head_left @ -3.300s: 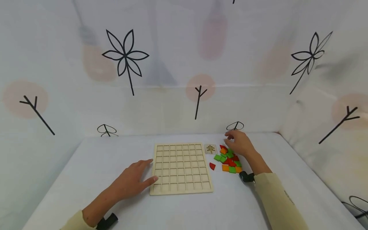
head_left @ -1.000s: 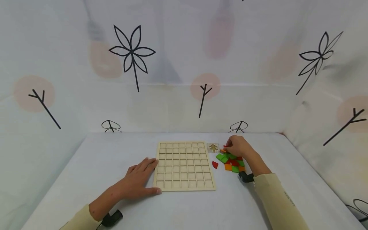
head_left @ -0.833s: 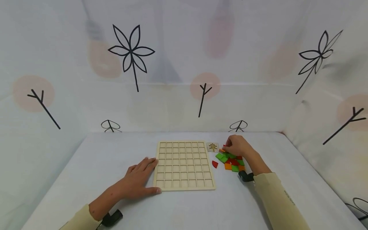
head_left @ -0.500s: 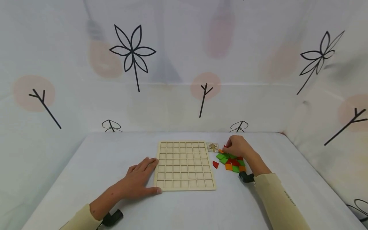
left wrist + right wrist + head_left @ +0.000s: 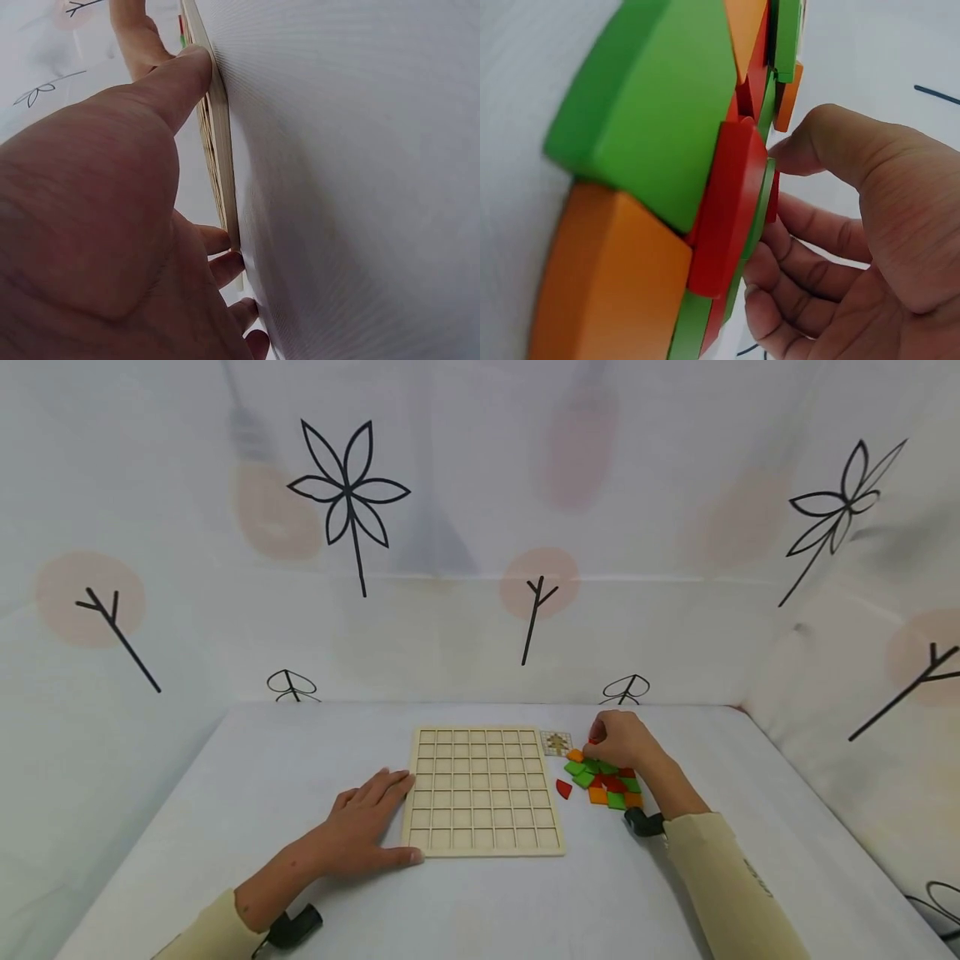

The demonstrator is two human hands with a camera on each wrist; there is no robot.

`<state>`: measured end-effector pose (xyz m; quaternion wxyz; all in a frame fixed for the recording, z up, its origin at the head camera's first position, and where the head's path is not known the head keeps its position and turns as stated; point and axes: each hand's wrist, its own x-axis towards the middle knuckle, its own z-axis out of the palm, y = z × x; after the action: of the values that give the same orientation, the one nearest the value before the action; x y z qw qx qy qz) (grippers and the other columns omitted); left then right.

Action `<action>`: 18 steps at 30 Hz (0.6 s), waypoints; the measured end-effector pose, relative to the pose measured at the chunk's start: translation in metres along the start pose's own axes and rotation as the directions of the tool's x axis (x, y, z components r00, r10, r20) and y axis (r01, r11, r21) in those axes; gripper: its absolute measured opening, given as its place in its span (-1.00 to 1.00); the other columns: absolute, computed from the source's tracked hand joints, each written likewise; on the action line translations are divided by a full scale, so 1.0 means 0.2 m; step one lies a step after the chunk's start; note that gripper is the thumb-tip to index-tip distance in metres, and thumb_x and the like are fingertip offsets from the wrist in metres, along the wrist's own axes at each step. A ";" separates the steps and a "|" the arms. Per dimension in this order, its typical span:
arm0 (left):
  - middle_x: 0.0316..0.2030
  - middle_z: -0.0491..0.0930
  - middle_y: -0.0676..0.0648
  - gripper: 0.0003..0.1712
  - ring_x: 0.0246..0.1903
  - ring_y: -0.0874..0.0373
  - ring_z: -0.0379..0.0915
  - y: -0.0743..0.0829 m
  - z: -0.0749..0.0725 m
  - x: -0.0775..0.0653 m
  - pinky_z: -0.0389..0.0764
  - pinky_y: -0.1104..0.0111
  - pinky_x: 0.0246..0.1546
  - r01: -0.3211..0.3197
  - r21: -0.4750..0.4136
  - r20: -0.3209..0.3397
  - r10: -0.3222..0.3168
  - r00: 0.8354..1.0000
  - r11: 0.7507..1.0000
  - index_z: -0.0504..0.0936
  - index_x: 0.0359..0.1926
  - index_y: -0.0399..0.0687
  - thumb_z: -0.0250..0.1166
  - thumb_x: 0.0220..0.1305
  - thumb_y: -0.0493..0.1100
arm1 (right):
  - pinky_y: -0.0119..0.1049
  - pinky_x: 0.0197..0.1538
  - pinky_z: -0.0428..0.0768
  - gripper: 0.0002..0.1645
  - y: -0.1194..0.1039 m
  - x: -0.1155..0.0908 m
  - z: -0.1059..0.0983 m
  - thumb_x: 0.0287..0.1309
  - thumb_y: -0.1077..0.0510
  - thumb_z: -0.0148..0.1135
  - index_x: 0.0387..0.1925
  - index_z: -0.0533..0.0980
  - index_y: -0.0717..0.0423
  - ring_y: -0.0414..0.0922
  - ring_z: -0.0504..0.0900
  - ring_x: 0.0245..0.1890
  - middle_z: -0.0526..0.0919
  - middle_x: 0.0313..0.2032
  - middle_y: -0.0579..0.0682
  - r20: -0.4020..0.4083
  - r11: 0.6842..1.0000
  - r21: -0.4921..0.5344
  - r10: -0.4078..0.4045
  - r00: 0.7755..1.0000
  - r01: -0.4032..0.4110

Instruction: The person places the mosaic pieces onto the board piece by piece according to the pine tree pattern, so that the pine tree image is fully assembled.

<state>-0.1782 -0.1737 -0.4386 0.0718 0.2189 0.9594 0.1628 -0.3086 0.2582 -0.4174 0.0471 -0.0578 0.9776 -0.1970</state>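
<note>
My left hand [image 5: 356, 835] lies with fingers extended against the left side of a pale wooden grid board [image 5: 487, 852]. Its thumb touches the near left corner, seen closer in the left wrist view. At the right, my right hand [image 5: 624, 742] reaches over the far end of a pile of red, green and orange tiles [image 5: 612, 784]. Between its thumb and fingers a small red tile [image 5: 773, 201] shows, pinched and partly hidden. Just left of those fingertips lies an orange tile [image 5: 575, 755].
A small card [image 5: 557, 743] with a tree pattern lies by the board's far right corner. One red rounded tile [image 5: 563, 789] sits apart between board and pile. A patterned white cloth [image 5: 450, 643] hangs behind the white table [image 5: 480, 910].
My right hand has come down onto the pile; the orange tile has shifted left from under its fingers. My left hand has moved its thumb to the board's near corner and settled.
</note>
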 end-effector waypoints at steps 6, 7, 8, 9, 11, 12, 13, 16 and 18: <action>0.65 0.07 -0.06 0.25 0.66 -0.17 -0.13 0.00 0.00 0.00 0.20 -0.31 0.38 -0.007 0.001 0.002 0.007 1.000 1.000 0.12 0.69 -0.02 0.36 0.23 0.54 | -0.04 -0.02 0.71 -0.66 0.00 0.00 0.00 0.19 0.09 0.51 -0.13 0.64 0.24 0.03 0.60 -0.24 0.70 -0.24 0.10 -0.011 0.999 0.011 -0.031 0.999 0.032; 0.65 0.07 -0.06 0.25 0.66 -0.17 -0.14 0.00 0.00 0.00 0.20 -0.31 0.38 -0.007 -0.002 0.003 0.007 1.000 1.000 0.12 0.69 -0.02 0.36 0.23 0.54 | -0.05 -0.02 0.71 -0.66 0.00 0.00 0.00 0.20 0.08 0.50 -0.13 0.65 0.23 0.02 0.61 -0.23 0.71 -0.24 0.10 -0.014 0.999 0.013 -0.038 0.999 0.038; 0.65 0.07 -0.06 0.25 0.66 -0.17 -0.14 0.00 0.00 -0.01 0.20 -0.31 0.38 -0.007 -0.006 0.004 0.007 1.000 1.000 0.12 0.69 -0.02 0.36 0.23 0.54 | -0.05 -0.02 0.71 -0.67 0.00 0.01 0.00 0.20 0.09 0.50 -0.12 0.65 0.23 0.03 0.61 -0.23 0.71 -0.22 0.10 -0.017 0.999 0.018 -0.045 0.999 0.045; 0.65 0.07 -0.06 0.25 0.66 -0.18 -0.14 0.00 0.00 -0.01 0.20 -0.31 0.37 -0.007 -0.009 0.005 0.007 1.000 1.000 0.12 0.69 -0.02 0.36 0.24 0.54 | -0.06 -0.03 0.72 -0.67 0.00 0.01 0.00 0.21 0.08 0.49 -0.11 0.65 0.21 0.02 0.62 -0.22 0.71 -0.21 0.10 -0.021 0.999 0.024 -0.048 0.999 0.049; 0.65 0.07 -0.06 0.25 0.66 -0.18 -0.15 0.00 0.00 -0.01 0.19 -0.32 0.38 -0.007 -0.014 0.006 0.007 1.000 1.000 0.12 0.69 -0.02 0.36 0.24 0.54 | -0.08 -0.05 0.72 -0.69 0.00 0.01 0.01 0.21 0.09 0.48 -0.11 0.65 0.20 0.02 0.62 -0.21 0.72 -0.20 0.10 -0.034 0.998 0.034 -0.058 0.998 0.059; 0.65 0.07 -0.06 0.25 0.66 -0.18 -0.15 0.00 0.00 -0.01 0.19 -0.31 0.38 -0.006 -0.014 0.007 0.006 1.000 1.000 0.12 0.69 -0.02 0.35 0.24 0.54 | -0.09 -0.06 0.72 -0.69 -0.01 0.01 0.00 0.21 0.09 0.47 -0.11 0.65 0.19 0.02 0.62 -0.21 0.72 -0.20 0.10 -0.043 0.997 0.039 -0.061 0.997 0.062; 0.65 0.06 -0.05 0.25 0.66 -0.18 -0.15 0.00 -0.01 -0.01 0.19 -0.31 0.38 -0.006 -0.013 0.006 0.006 1.000 1.000 0.12 0.69 -0.02 0.35 0.24 0.54 | -0.09 -0.07 0.72 -0.69 -0.02 0.01 0.00 0.21 0.09 0.46 -0.11 0.65 0.20 0.02 0.63 -0.21 0.72 -0.19 0.10 -0.051 0.997 0.044 -0.065 0.997 0.068; 0.65 0.06 -0.05 0.26 0.66 -0.17 -0.15 0.00 -0.01 -0.01 0.19 -0.30 0.39 -0.002 -0.010 0.007 0.002 1.000 1.000 0.12 0.69 -0.01 0.34 0.23 0.56 | -0.10 -0.09 0.73 -0.70 -0.04 0.00 -0.01 0.21 0.10 0.44 -0.11 0.64 0.20 0.01 0.63 -0.22 0.73 -0.20 0.09 -0.081 0.995 0.046 -0.089 0.993 0.093; 0.65 0.05 -0.05 0.26 0.66 -0.17 -0.16 0.00 -0.01 -0.01 0.18 -0.30 0.39 0.000 -0.009 0.009 0.000 1.000 1.000 0.11 0.69 0.00 0.33 0.23 0.57 | -0.11 -0.11 0.72 -0.71 -0.06 -0.01 -0.01 0.21 0.10 0.42 -0.12 0.64 0.20 0.01 0.63 -0.24 0.73 -0.22 0.08 -0.098 0.993 0.044 -0.105 0.990 0.110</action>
<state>-0.1777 -0.1751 -0.4377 0.0771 0.2191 0.9583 0.1662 -0.3050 0.2484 -0.4101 -0.0090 -0.0998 0.9690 -0.2260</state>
